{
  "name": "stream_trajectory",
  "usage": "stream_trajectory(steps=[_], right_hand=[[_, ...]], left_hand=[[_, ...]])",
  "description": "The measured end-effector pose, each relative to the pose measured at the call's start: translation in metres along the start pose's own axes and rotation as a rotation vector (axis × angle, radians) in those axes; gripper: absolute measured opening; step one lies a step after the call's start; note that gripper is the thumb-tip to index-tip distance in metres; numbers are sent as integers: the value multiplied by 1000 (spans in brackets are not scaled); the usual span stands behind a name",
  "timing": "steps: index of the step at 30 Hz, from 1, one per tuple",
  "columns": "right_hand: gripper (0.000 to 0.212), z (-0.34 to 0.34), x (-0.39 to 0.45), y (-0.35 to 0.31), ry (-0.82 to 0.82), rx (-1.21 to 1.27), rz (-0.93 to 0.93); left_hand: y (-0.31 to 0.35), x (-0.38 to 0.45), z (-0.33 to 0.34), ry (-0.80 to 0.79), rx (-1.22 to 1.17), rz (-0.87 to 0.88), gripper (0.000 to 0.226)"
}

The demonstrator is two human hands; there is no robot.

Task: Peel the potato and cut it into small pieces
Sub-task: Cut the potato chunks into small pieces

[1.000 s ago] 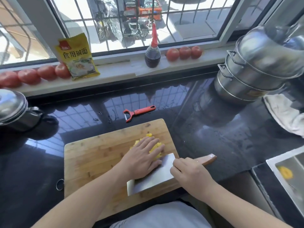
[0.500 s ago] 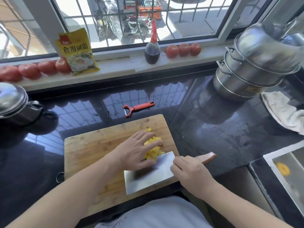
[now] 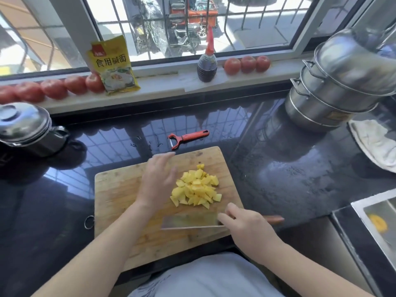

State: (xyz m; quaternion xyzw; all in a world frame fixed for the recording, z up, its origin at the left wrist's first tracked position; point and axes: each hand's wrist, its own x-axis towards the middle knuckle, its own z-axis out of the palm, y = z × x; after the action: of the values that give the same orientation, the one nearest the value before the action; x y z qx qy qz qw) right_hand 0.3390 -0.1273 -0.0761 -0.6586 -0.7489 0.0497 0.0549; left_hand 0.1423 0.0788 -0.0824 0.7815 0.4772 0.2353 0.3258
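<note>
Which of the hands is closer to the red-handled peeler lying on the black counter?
Left. The left hand hovers over the wooden board, fingertips just short of the red-handled peeler; the right hand grips the cleaver at the board's near edge.

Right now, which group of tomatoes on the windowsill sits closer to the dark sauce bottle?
The three tomatoes just right of the sauce bottle; the other row lies far left, beyond the yellow packet.

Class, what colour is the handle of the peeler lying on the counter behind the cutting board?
The peeler has a red-orange handle; the head view shows it.
</note>
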Motion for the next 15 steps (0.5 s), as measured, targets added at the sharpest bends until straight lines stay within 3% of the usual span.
stream_trajectory(steps=[4, 6, 9, 15], right_hand=[[40, 23, 7, -41, -239, 121, 69], [23, 27, 22, -67, -319, 240, 117], [17, 31, 45, -97, -304, 326, 232], [18, 37, 44, -92, -127, 388, 496]], left_hand=[[-35, -34, -59, 265, -152, -394, 28], [-59, -59, -73, 278, -96, -537, 28], [-85, -98, -75, 145, -2, -649, 33], [-99, -139, -55, -121, 337, -562, 44]])
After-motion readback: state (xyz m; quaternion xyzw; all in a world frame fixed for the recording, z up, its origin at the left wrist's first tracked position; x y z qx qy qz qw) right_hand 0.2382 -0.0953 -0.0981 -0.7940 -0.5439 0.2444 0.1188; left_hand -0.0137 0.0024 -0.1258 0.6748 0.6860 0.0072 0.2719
